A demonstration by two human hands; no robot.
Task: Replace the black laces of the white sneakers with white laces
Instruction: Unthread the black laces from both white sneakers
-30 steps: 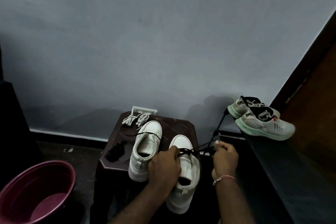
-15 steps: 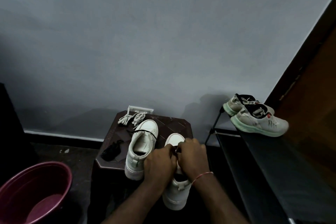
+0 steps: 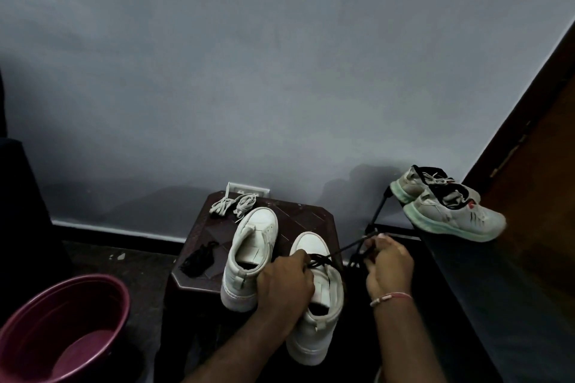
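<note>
Two white sneakers stand on a dark brown stool (image 3: 306, 218). The left sneaker (image 3: 253, 246) shows no lace. My left hand (image 3: 284, 284) grips the right sneaker (image 3: 314, 314) at its tongue. A black lace (image 3: 337, 253) runs taut from that shoe's eyelets out to the right, where my right hand (image 3: 387, 264) pinches its end. White laces (image 3: 233, 204) lie bundled at the stool's far left corner. A loose black lace (image 3: 199, 258) lies heaped on the stool's left side.
A maroon tub (image 3: 59, 329) sits on the floor at lower left. A dark rack (image 3: 485, 298) on the right carries another pair of worn sneakers (image 3: 448, 205). The grey wall rises right behind the stool. A brown door edge (image 3: 535, 146) stands at far right.
Half a second ago both hands were together over the right sneaker. My right hand has since pulled out to the right, drawing the black lace taut. The left sneaker's black lace is gone.
</note>
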